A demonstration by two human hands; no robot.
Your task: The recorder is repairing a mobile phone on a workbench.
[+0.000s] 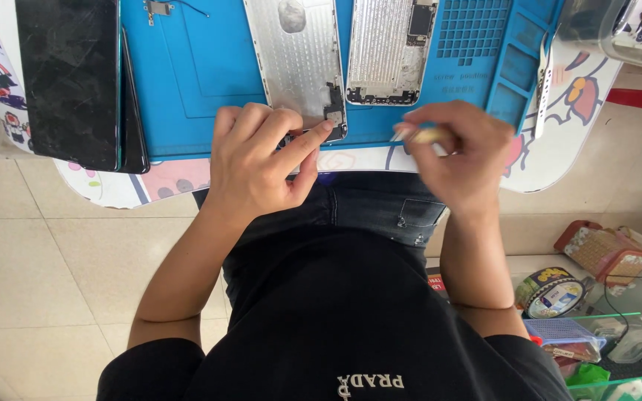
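L hand [258,160] was curled at the near edge of the blue silicone repair mat [187,82], index finger and thumb pinched on the bottom corner of the bare silver metal phone back housing [299,63], prob. to keep it from sliding on the mat. R hand [458,156] was well apart to the right, fingers closed round a small pale slim tool [421,135], tip aimed toward that housing; what kind of tool, can't tell, it was blurred.

A second stripped silver housing [389,52] lay just beside the first, w/ a dark camera part up top. Two dark phone screens [76,82] were stacked at the mat's left edge, out of the way. White tweezers [542,82] rested off the mat's right rim.

Containers: the mat's grid of small square screw pockets [473,30] looked empty from here. A clear plastic box [626,30] at top right held dark parts, indistinct. A roll of tape [551,291] sat on the floor-side clutter, near a red woven case [603,252].
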